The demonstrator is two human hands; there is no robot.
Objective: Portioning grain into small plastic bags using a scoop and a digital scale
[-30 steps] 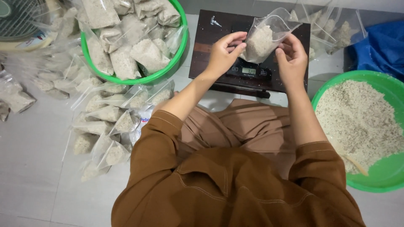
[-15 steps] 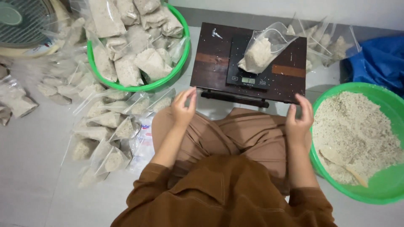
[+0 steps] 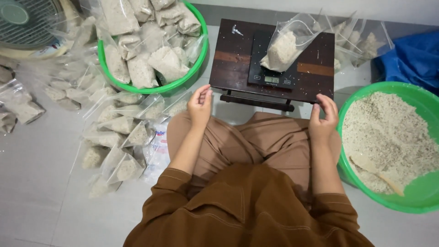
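Left hand: resting on the left knee, empty, fingers loosely spread and a little curled, gripping nothing, near the front edge of the small table
Right hand: on the right knee, also empty, fingers half curled and apart, just beside the rim of the right basin
Bag: clear plastic, part filled with pale grain, standing tilted on the scale, touched by neither hand
Scale: flat black one with a small display at its near edge, lying on the table
Table: low, dark wood, on the floor in front of the knees
Right basin: green, holding loose grain and a wooden scoop
Left basin: green, piled with filled bags
Floor: pale tiles, more filled bags lying loose left of the knee
Fan: top left corner, only partly in view
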